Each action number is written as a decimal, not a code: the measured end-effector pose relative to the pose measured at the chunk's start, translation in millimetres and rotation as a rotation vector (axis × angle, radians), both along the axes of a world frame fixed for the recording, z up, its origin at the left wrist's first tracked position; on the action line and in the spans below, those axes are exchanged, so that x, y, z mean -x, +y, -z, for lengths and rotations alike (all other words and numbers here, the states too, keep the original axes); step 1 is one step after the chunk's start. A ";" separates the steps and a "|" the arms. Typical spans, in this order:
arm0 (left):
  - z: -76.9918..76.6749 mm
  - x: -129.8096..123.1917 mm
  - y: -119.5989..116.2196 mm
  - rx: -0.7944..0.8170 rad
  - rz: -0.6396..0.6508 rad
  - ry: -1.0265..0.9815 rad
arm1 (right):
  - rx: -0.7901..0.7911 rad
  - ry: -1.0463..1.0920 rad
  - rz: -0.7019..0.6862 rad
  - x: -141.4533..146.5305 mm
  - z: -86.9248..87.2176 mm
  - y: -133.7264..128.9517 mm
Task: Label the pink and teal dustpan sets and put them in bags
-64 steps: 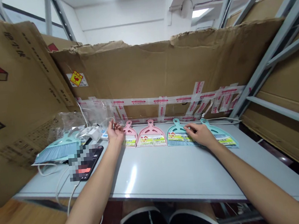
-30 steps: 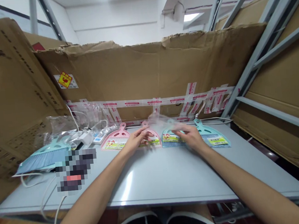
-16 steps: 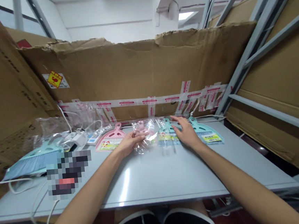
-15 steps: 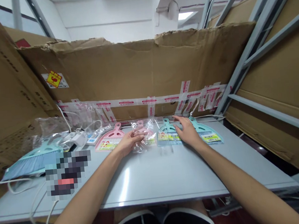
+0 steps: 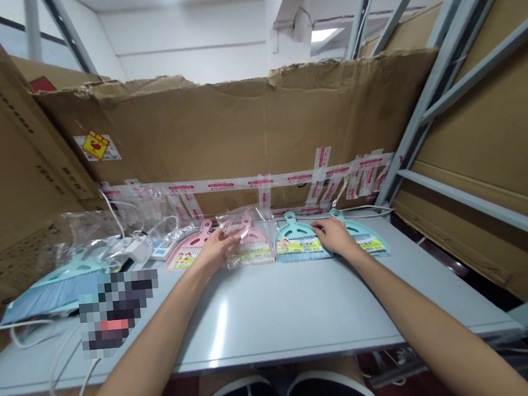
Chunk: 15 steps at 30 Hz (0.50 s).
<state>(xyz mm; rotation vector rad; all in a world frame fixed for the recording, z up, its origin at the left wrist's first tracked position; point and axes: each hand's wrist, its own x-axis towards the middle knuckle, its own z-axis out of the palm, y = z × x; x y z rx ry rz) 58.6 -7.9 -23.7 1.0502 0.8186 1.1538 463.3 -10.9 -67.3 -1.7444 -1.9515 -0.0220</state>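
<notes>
Work table and bench items, seen from head height. A long grey table [image 5: 274, 311] spans the view, backed by a torn cardboard sheet [image 5: 239, 123] patched with strips of red-printed tape [image 5: 244, 182]. A metal shelf frame [image 5: 426, 100] stands at the right.

Four dustpans lie flat in a row across the table's far side. All point the same way: handles toward the cardboard, bristled lips toward the person, long axes running front to back. From left to right are a bare pink dustpan [image 5: 189, 255], a second pink dustpan [image 5: 250, 250], a teal dustpan [image 5: 297, 245] and a second teal dustpan [image 5: 365, 246].

Only the second pink dustpan lies under a clear bag [image 5: 231, 220]; the other three show no bag. This bag lies over its handle and body. Left of the row lie a teal broom head [image 5: 53, 295], a heap of clear bags [image 5: 91, 233] and a power strip [image 5: 164, 248].

The left hand [image 5: 215, 250] rests at the bag's left edge, fingers extended; whether it pinches the film cannot be told. The right hand [image 5: 336, 236] sits between the teal dustpans, its fingers [image 5: 319, 227] lightly curved and touching the first, with no clear hold.
</notes>
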 end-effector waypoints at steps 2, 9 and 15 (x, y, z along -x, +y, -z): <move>-0.1 1.3 2.3 -0.001 -0.026 -0.014 | -0.023 0.061 -0.010 -2.4 -1.5 0.8; -4.8 2.2 1.4 0.022 -0.193 0.103 | -0.099 0.252 0.001 -20.7 -22.4 -3.8; -12.7 -2.9 -9.3 0.032 -0.127 0.129 | -0.029 0.447 -0.017 -31.5 -41.8 -15.8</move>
